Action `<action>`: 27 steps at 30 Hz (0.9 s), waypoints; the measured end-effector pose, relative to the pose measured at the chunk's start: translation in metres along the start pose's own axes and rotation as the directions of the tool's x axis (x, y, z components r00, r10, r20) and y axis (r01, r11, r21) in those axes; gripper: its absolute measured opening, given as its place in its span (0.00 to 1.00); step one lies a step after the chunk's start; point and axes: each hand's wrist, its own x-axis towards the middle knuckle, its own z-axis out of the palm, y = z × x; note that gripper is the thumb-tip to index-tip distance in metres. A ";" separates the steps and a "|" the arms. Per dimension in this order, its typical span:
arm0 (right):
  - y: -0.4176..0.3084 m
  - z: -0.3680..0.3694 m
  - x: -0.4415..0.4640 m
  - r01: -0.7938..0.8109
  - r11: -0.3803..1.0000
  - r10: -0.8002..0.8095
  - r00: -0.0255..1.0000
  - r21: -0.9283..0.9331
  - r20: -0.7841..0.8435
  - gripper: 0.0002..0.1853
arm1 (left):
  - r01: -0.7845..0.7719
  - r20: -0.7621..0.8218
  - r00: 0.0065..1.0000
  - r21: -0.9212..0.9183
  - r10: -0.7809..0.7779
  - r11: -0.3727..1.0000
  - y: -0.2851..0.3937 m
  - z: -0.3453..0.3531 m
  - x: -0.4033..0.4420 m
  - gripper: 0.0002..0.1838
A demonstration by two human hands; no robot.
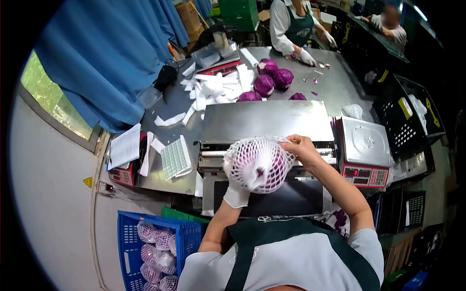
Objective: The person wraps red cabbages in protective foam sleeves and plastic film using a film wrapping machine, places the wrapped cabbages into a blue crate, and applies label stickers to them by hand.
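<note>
Head view: left hand (pixel 236 194) cradles cabbage (pixel 276 165), right hand (pixel 306 151) pinches its net (pixel 238 156); netted cabbages (pixel 149 253) in crate (pixel 124 237), bare cabbages (pixel 264 85) left on bench (pixel 335 89).

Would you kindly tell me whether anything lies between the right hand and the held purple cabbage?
Yes, the white foam net does: it surrounds the held purple cabbage, and the right hand touches its upper right edge. Nothing else visible stands in the way.
</note>
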 end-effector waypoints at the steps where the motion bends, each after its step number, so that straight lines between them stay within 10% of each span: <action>1: -0.003 -0.007 0.018 0.024 0.990 -0.023 1.000 -0.142 0.008 0.17 | -0.065 -0.002 0.998 0.013 0.066 0.998 0.008 0.002 0.013 0.27; 5: -0.042 -0.012 0.061 -0.067 0.990 0.068 0.998 -0.122 0.002 0.26 | -0.226 -0.153 0.961 0.055 0.232 0.973 0.033 0.049 0.046 0.20; 7: -0.055 -0.014 0.079 -0.183 0.978 0.130 0.909 0.100 0.396 0.30 | -0.357 -0.124 0.918 0.156 0.376 0.921 0.025 0.025 0.088 0.16; 9: -0.045 -0.009 0.104 0.259 0.943 -0.182 0.926 -0.207 0.330 0.32 | -0.540 -0.035 0.799 0.397 0.600 0.742 0.005 0.007 0.123 0.08; 11: -0.044 -0.012 0.118 0.317 0.905 -0.221 0.920 -0.283 0.325 0.34 | -0.627 0.275 0.692 0.687 0.668 0.366 -0.003 0.006 0.141 0.09; 15: -0.030 -0.027 0.136 0.420 0.866 -0.327 0.886 -0.271 0.330 0.36 | -0.335 0.158 0.941 0.557 0.299 0.760 0.012 -0.006 0.145 0.12; 17: -0.025 -0.034 0.130 0.466 0.843 -0.377 0.868 -0.269 0.322 0.34 | -0.285 0.226 0.958 0.702 0.175 0.653 0.036 0.012 0.121 0.14; 19: -0.026 -0.048 0.114 0.420 0.687 -0.365 0.905 -0.593 0.218 0.32 | -0.106 0.054 0.993 0.827 0.109 0.553 0.058 0.014 0.103 0.15; 24: -0.026 -0.068 0.054 0.746 -0.135 -0.617 0.452 -0.652 0.645 0.16 | -0.253 0.304 0.905 0.947 0.299 -0.197 0.094 -0.008 0.051 0.20; 26: -0.026 -0.068 0.034 0.774 -0.457 -0.313 0.320 -0.437 0.894 0.13 | -0.594 0.722 0.689 0.519 -0.057 -0.614 0.102 0.010 0.039 0.25; 27: -0.017 -0.065 0.029 0.773 -0.501 -0.210 0.327 -0.389 0.921 0.12 | -0.687 0.667 0.656 0.335 -0.352 -0.645 0.102 0.016 0.039 0.22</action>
